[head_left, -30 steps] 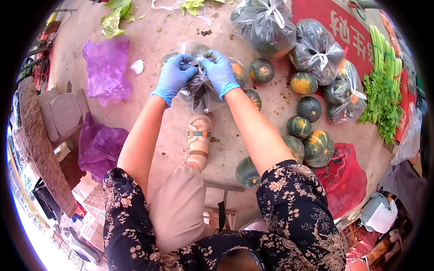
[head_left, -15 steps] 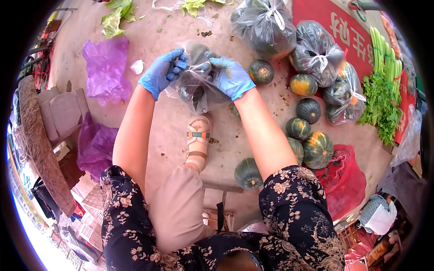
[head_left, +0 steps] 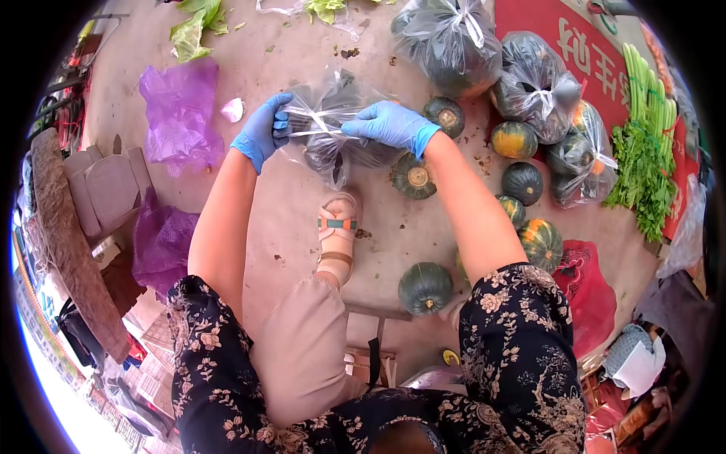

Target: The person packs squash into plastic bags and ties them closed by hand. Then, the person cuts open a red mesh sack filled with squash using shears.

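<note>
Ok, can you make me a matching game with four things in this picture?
Column one:
1. Held bag
2. Celery
3. Sandal
4. Left hand

Column two:
A. On a foot
B. Gloved in blue
C. See-through
D. Green, over on the right side

Right pairs: 1-C, 2-D, 3-A, 4-B.

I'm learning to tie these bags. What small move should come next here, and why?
Perhaps a small outward tug, to snug what looks like a knot: the left hand and right hand grip the bag on opposite sides of it, and the bag looks taut between them.
</note>
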Demonstrator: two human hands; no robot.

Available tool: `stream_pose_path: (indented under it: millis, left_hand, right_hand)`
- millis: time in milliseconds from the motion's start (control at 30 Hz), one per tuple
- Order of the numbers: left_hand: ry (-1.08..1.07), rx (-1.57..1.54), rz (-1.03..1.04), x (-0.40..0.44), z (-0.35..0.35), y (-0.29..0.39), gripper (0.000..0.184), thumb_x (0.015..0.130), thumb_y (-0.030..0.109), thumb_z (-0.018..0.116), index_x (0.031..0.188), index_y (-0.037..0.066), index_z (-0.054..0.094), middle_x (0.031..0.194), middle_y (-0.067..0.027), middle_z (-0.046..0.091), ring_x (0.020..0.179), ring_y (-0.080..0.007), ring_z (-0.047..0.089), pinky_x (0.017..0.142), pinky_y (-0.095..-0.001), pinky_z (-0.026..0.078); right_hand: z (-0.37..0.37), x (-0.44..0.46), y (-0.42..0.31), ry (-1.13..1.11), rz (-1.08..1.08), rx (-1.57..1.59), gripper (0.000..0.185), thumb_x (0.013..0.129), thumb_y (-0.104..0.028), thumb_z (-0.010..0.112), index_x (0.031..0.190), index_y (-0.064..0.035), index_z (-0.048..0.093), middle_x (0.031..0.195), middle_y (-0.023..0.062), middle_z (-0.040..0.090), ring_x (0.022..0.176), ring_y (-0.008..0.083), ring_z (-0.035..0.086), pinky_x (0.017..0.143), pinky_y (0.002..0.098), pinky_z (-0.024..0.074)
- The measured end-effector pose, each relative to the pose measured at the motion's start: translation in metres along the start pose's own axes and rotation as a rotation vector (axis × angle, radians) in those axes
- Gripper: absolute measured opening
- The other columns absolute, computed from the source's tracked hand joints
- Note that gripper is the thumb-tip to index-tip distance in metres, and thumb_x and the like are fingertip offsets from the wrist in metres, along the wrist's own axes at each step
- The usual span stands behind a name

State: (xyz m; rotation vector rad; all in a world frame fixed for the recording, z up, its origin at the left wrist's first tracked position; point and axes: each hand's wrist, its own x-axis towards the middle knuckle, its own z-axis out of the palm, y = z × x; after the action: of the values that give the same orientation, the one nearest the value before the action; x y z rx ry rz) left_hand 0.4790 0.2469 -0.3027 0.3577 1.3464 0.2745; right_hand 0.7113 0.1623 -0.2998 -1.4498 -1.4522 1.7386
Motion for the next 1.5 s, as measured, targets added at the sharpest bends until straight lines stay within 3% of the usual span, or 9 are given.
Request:
stream_pose_path:
  millis: [133, 200, 233, 367, 633, 867, 1100, 1267, 1500]
  left_hand:
    - [-0.323, -0.42, -0.059, -0.018, 0.01, -0.012, 0.026, 0.084, 0.025, 0.048, 0.062, 0.013, 0.044, 0.048, 0.0031, 0.037, 0.038, -0.0094, 0.033, 0.036, -0.0235, 0.024]
    - [-0.472, -0.538, -0.022, -0.029, 0.011, -0.015, 0.02, 0.086, 0.019, 0.043, 0.074, 0.006, 0.054, 0.056, -0.0011, 0.048, 0.04, -0.0109, 0.038, 0.035, -0.0231, 0.031]
    - [-0.531, -0.418, 0.028, -0.031, 0.008, -0.019, 0.029, 0.081, 0.008, 0.043, 0.108, 0.004, 0.054, 0.074, -0.005, 0.059, 0.053, -0.0078, 0.05, 0.037, -0.0186, 0.036]
    - [-0.481, 0.108, 0.132, -0.053, 0.025, -0.017, 0.059, 0.083, 0.003, 0.046, 0.137, 0.011, 0.026, 0.081, -0.0051, 0.062, 0.056, -0.003, 0.05, 0.039, -0.0134, 0.035]
    - [-0.334, 0.645, 0.361, -0.044, 0.051, -0.022, 0.042, 0.076, 0.006, 0.06, 0.118, 0.005, 0.053, 0.087, 0.0022, 0.059, 0.081, -0.0054, 0.053, 0.073, -0.0205, 0.045]
    - [-0.206, 0.765, 0.366, -0.032, 0.045, -0.028, 0.026, 0.078, 0.011, 0.062, 0.102, 0.003, 0.057, 0.092, -0.0005, 0.058, 0.081, -0.0082, 0.054, 0.073, -0.0227, 0.046]
    - [-0.417, -0.178, 0.235, -0.036, 0.03, -0.041, 0.024, 0.087, 0.015, 0.052, 0.104, -0.002, 0.053, 0.105, -0.0149, 0.058, 0.095, -0.0249, 0.06, 0.076, -0.0309, 0.053]
    - [-0.364, -0.311, 0.142, -0.018, 0.019, -0.047, 0.025, 0.087, 0.022, 0.052, 0.098, 0.0, 0.055, 0.092, -0.0125, 0.062, 0.078, -0.0207, 0.063, 0.061, -0.0274, 0.051]
    - [-0.428, -0.432, 0.075, -0.03, 0.024, -0.042, 0.019, 0.083, 0.025, 0.056, 0.075, 0.009, 0.055, 0.065, -0.0046, 0.056, 0.059, -0.0185, 0.056, 0.049, -0.0275, 0.044]
  right_hand:
    - [0.006, -0.005, 0.015, -0.417, 0.161, 1.36, 0.015, 0.083, -0.015, 0.049, 0.078, -0.0037, 0.057, 0.057, 0.0025, 0.05, 0.044, 0.0118, 0.039, 0.043, 0.0242, 0.0345]
    - [0.028, -0.015, 0.006, -0.019, 0.297, 1.692, 0.015, 0.083, -0.017, 0.049, 0.079, -0.0049, 0.057, 0.053, 0.0013, 0.049, 0.043, 0.0089, 0.043, 0.039, 0.023, 0.0375]
    - [0.033, -0.016, 0.005, -0.067, 0.282, 1.678, 0.014, 0.084, -0.016, 0.049, 0.082, -0.0053, 0.057, 0.054, 0.0006, 0.05, 0.042, 0.0085, 0.043, 0.039, 0.0222, 0.0378]
    - [0.044, -0.008, 0.009, -0.259, 0.301, 1.544, 0.014, 0.087, -0.017, 0.046, 0.087, -0.0075, 0.056, 0.058, -0.0015, 0.055, 0.043, 0.0076, 0.048, 0.038, 0.0197, 0.0391]
    - [0.039, -0.009, -0.003, -0.203, 0.245, 1.297, 0.021, 0.088, -0.023, 0.05, 0.101, -0.007, 0.055, 0.067, 0.0024, 0.059, 0.054, 0.0124, 0.058, 0.044, 0.0224, 0.0425]
    - [0.025, -0.022, -0.023, -0.036, 0.306, 0.899, 0.027, 0.082, -0.026, 0.057, 0.099, -0.004, 0.058, 0.085, 0.0106, 0.064, 0.067, 0.0212, 0.064, 0.058, 0.0302, 0.0531]
    - [0.022, -0.014, -0.001, 0.039, 0.347, 1.184, 0.024, 0.083, -0.023, 0.057, 0.099, -0.0057, 0.06, 0.084, 0.0092, 0.064, 0.069, 0.0224, 0.064, 0.06, 0.0305, 0.0543]
    - [0.019, -0.016, 0.007, 0.085, 0.354, 1.235, 0.019, 0.084, -0.025, 0.055, 0.094, -0.0099, 0.061, 0.081, 0.0039, 0.064, 0.076, 0.0198, 0.063, 0.064, 0.0334, 0.0508]
    - [0.007, -0.018, 0.014, 0.188, 0.204, 0.51, 0.03, 0.082, -0.032, 0.055, 0.078, -0.0039, 0.065, 0.069, 0.0005, 0.057, 0.063, 0.0092, 0.05, 0.06, 0.022, 0.0387]
